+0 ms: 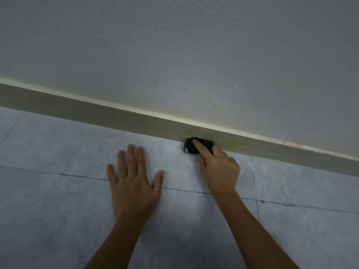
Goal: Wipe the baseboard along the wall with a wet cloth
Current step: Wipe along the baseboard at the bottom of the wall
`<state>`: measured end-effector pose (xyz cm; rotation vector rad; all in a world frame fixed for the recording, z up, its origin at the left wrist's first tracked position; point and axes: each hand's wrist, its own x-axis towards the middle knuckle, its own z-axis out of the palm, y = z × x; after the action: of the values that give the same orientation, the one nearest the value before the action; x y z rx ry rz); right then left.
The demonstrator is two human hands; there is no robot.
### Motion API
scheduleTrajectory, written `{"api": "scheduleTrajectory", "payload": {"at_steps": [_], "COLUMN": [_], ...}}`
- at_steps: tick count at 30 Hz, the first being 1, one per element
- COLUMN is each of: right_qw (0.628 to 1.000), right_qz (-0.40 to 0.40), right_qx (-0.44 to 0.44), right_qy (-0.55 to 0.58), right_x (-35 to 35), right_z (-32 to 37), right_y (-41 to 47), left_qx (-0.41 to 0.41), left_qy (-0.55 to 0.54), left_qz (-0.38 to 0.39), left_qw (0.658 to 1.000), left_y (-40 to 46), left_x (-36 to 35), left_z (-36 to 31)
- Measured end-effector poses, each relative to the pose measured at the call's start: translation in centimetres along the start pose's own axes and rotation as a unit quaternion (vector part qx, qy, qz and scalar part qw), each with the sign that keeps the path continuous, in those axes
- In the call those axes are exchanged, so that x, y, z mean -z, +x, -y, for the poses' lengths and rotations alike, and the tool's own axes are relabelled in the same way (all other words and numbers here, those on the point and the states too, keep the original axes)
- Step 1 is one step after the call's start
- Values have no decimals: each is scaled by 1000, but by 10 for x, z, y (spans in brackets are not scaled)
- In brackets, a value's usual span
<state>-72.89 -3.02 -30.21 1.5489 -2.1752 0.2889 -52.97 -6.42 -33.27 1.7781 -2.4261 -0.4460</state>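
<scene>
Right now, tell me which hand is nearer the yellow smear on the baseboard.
Right. The right hand presses the dark cloth beside the yellow smear; the left hand lies flat on the floor, farther left.

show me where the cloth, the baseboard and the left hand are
cloth [191, 146], head view, dark bunched left part
baseboard [97, 115], head view, bare grey face
left hand [134, 189], head view, back of the hand

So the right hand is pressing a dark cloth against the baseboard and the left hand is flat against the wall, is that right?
Not quite. The left hand lies flat on the tiled floor, not on the wall. The rest holds: the right hand presses the dark cloth against the baseboard, as the head view shows.
</scene>
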Motion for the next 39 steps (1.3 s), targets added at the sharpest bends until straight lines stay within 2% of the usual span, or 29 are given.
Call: {"api": "scheduleTrajectory", "payload": {"at_steps": [4, 10, 16, 22, 25, 27, 30, 32, 35, 39], "right_qw": [998, 998, 998, 997, 996, 986, 933, 907, 918, 965], "right_qz": [-56, 56, -51, 52, 63, 83, 154, 172, 196, 188], "right_qx": [3, 23, 34, 25, -43, -140, -326, -384, -341, -155], "right_qy": [3, 11, 33, 43, 37, 31, 24, 20, 43, 101], "right_x": [11, -10, 6, -9, -4, 7, 20, 20, 22, 31], "right_z": [-2, 21, 7, 14, -25, -57, -81, -72, -15, 46], "right_y": [10, 5, 16, 2, -16, -32, -38, -35, -34, -52], "left_qx": [7, 15, 11, 12, 7, 7, 5, 3, 2, 11], "left_qy": [2, -7, -20, -19, -20, -20, -22, -23, -24, -13], "left_qz": [3, 13, 15, 14, 17, 15, 18, 21, 27, 33], "left_qw": [1000, 1000, 1000, 1000, 1000, 1000, 1000, 1000, 999, 999], "left_y": [0, -1, 1, -1, 0, 0, 0, 0, -1, 0], "left_x": [2, 5, 6, 8, 10, 11, 11, 12, 13, 11], "left_z": [-3, -3, -4, -3, -3, -3, -3, -4, -4, -4]}}
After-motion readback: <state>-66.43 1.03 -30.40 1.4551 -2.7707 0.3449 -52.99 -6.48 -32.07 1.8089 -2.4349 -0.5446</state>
